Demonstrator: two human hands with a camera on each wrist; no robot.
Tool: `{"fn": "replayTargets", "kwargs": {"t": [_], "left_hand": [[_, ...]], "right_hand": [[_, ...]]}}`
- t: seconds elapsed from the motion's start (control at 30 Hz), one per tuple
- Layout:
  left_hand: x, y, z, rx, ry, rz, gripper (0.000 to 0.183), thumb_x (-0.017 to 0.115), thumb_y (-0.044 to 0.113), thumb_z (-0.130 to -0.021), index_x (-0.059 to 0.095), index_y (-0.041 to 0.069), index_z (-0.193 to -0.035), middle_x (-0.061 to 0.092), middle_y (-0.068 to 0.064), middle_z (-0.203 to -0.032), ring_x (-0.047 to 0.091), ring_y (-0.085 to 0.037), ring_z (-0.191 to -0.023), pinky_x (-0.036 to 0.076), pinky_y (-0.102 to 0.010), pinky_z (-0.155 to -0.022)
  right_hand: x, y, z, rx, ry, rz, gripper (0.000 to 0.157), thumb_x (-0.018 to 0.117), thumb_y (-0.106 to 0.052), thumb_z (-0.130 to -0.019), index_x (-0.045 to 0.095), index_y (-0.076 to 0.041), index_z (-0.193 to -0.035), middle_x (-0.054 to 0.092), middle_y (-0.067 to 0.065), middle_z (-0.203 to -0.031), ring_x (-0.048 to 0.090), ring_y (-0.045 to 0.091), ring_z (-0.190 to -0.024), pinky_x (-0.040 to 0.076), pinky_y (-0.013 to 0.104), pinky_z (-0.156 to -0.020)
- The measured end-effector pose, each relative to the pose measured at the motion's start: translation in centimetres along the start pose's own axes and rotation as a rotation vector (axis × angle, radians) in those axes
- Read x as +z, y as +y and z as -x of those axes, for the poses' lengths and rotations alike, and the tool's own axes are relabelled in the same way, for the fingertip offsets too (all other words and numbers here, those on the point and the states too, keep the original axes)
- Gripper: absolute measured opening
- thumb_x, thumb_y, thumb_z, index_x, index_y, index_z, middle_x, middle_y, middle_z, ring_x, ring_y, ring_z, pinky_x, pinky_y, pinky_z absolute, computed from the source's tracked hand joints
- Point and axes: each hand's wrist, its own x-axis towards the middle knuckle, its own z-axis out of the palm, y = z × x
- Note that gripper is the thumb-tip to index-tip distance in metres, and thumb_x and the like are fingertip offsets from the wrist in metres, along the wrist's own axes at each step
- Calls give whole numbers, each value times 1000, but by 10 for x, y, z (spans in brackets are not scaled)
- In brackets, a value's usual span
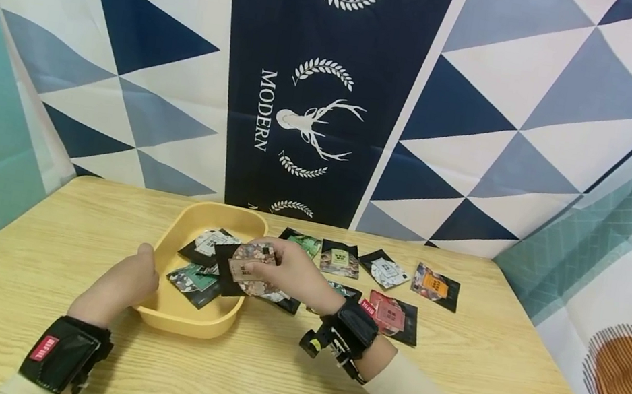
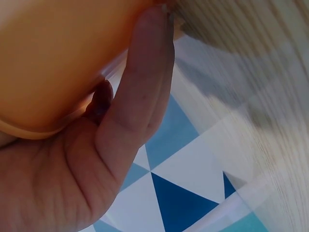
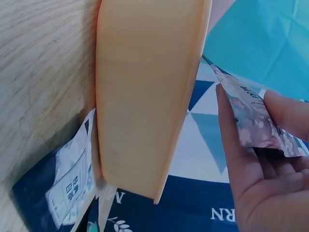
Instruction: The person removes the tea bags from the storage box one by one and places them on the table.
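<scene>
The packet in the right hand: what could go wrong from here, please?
The held packet, pinched in the right hand, overlaps the right rim of the yellow tray in the head view; it might catch there or drop outside.

The left hand grips the tray's opposite side, so a pull could shift or tip it.

The right wristband appears close to the red packet and might brush it out of place.
</scene>
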Motion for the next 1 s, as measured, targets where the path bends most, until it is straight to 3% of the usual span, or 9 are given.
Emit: {"fn": "replayTargets", "kwargs": {"t": [0.27,0.43,0.5,0.6,0.7,0.87,1.0], "left_hand": [[-1,-2,0,-1,0,2,32,29,0,-92,22,-21,-115,52,-17,-66,52,-22,-56,41,-31,-51],[-2,-2,-2,-13,-18,11,37,29,0,-92,20,-22,-119,52,-17,-68,52,-23,-57,42,-31,-52],[-2,-2,-3,-17,-22,16,38,29,0,-92,19,-22,-120,52,-17,-68,52,-23,-58,42,-31,-52],[-3,-2,-3,-12,-14,13,37,29,0,-92,19,-22,-120,52,-18,-69,52,-23,-58,41,-31,-53],[-5,-1,-3,-3,-6,13,37,29,0,-92,20,-22,-119,51,-17,-69,52,-23,-58,41,-30,-52],[-6,0,-2,-4,-25,20,42,28,1,-92,15,-24,-124,51,-15,-67,51,-22,-56,40,-29,-51],[-3,-1,-2,-2,-22,19,43,29,0,-92,15,-25,-124,52,-16,-67,52,-22,-57,41,-29,-51]], "right_hand": [[-18,12,13,53,0,-29,33,60,-21,-90,58,-21,-123,46,1,-57,45,15,-50,42,28,-52],[-44,24,26,72,13,-27,30,57,-16,-92,57,-12,-122,68,8,-86,62,16,-65,53,40,-63],[-57,29,34,81,11,-11,29,53,-14,-94,55,-9,-123,68,11,-97,64,16,-71,54,40,-66],[-74,40,47,104,7,40,30,49,-13,-96,52,-8,-126,66,12,-102,64,17,-76,52,31,-66],[-89,49,60,142,17,107,33,47,-13,-97,48,-7,-130,64,12,-92,58,19,-66,45,27,-57],[-108,64,81,204,22,126,37,45,-13,-98,42,-9,-134,63,12,-89,50,13,-55,41,29,-49],[-129,72,97,233,46,114,38,47,-12,-97,42,-7,-134,65,14,-94,60,11,-65,51,31,-58]]}}
